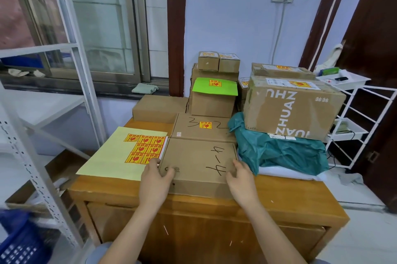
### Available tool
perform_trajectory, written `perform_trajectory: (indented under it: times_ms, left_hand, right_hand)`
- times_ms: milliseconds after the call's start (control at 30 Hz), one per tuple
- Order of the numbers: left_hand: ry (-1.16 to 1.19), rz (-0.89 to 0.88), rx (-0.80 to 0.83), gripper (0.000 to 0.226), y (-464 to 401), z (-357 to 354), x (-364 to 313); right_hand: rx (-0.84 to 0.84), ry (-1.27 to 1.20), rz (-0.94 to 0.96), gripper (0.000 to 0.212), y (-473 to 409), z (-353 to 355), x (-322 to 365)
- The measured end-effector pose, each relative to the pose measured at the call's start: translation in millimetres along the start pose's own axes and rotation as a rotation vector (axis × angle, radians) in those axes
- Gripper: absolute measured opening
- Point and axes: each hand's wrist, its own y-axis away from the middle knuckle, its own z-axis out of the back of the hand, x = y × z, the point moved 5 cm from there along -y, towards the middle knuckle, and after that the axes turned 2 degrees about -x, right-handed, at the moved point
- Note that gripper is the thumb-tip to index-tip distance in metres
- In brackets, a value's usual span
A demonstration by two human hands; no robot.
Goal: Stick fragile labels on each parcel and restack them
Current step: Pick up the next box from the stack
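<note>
On wooden desk, right at front edge: flat brown cardboard box, black pen marks on top, no red sticker. Your left hand grips its left front corner, thumb curled on top. Your right hand grips its right front corner. Sticker sheet touches box's left side, red-yellow fragile labels on it.

Flat unlabelled cardboard parcel (marker-scrawled lid) beside yellow label sheet

A parcel-packing room: stacked cardboard parcels, fragile label sheet, metal shelving, wooden desk.
</note>
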Motion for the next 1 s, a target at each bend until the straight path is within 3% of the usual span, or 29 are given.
perform_trajectory:
  times_ms: [333, 600, 767, 1000]
  left_hand:
    - [-0.078, -0.063, -0.001, 0.043, 2.5, -2.9, -4.7]
    - [-0.053, -0.016, 0.065, 0.052, -5.3, -2.7, -0.4]
    - [-0.113, -0.052, -0.034, 0.032, -27.6, 21.8, -1.7]
    - [-0.29, -0.025, -0.104, 0.032, -84.9, 50.5, 30.6]
  right_hand:
    - [-0.032, 0.206, -0.025, 0.052, -3.6, -1.0, 1.4]
    - [-0.096, 0.483, 0.142, 0.019, -7.9, -4.5, 18.8]
    - [0.031, 0.437, 0.32, 0.021, -15.5, -21.9, 55.6]
    - [0.068, 0.383, 0.427, 0.027, -46.5, -54.7, 80.2]
